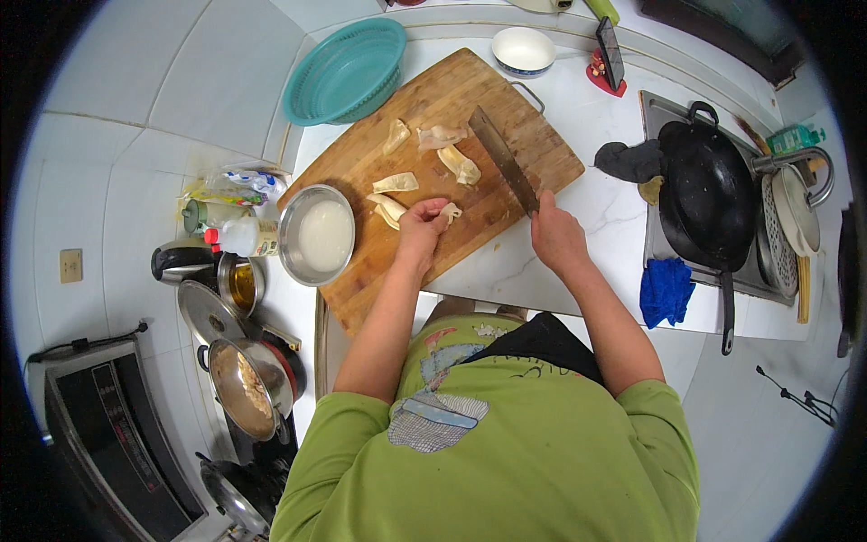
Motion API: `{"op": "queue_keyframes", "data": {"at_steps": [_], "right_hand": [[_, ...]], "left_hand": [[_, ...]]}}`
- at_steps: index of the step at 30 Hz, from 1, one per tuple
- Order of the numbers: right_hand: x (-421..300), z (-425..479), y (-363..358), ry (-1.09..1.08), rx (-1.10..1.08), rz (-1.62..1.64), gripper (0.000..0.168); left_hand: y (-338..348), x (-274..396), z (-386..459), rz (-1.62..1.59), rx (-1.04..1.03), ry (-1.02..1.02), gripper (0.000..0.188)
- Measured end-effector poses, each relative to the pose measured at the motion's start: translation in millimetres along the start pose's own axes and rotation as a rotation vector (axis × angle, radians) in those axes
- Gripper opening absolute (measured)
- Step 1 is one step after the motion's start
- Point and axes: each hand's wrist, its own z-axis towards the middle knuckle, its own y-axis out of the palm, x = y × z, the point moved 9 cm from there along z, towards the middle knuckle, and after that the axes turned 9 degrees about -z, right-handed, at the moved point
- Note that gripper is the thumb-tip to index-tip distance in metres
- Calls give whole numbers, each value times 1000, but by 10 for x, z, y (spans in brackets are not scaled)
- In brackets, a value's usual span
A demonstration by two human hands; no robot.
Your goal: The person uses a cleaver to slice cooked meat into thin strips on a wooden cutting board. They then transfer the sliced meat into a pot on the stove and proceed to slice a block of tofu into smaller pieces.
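A cleaver (502, 159) is in my right hand (557, 234), its blade pointing up and left across the right part of the wooden cutting board (359, 305). Between the fingers of my left hand (421, 227) is a small pale piece of food (450, 213), near the board's lower edge. Just left of that hand lies a pale strip (387, 210), with another strip (395, 182) above it. Several more pale, folded pieces rest higher on the board, among them a yellowish one (459, 165). Their exact kind cannot be told.
A steel bowl of whitish contents (284, 252) sits at the board's left side, and a teal plastic basket (305, 112) behind it. At the right, a black wok (704, 230) stands over the sink by a blue cloth (666, 293). A white bowl (523, 50) is beyond the board.
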Motion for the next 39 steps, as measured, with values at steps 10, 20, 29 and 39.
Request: {"op": "queue_keyframes", "data": {"at_steps": [10, 20, 29, 39], "right_hand": [[-235, -301, 17, -284, -128, -121, 9], [-427, -432, 40, -400, -248, -304, 13], [-630, -384, -79, -498, -207, -427, 11], [-849, -125, 70, -524, -232, -370, 8]], "left_hand": [[2, 500, -175, 925, 196, 594, 12], [-139, 419, -373, 668, 166, 689, 15], [-107, 437, -337, 786, 140, 769, 6], [-1, 312, -203, 941, 23, 719, 14]]}}
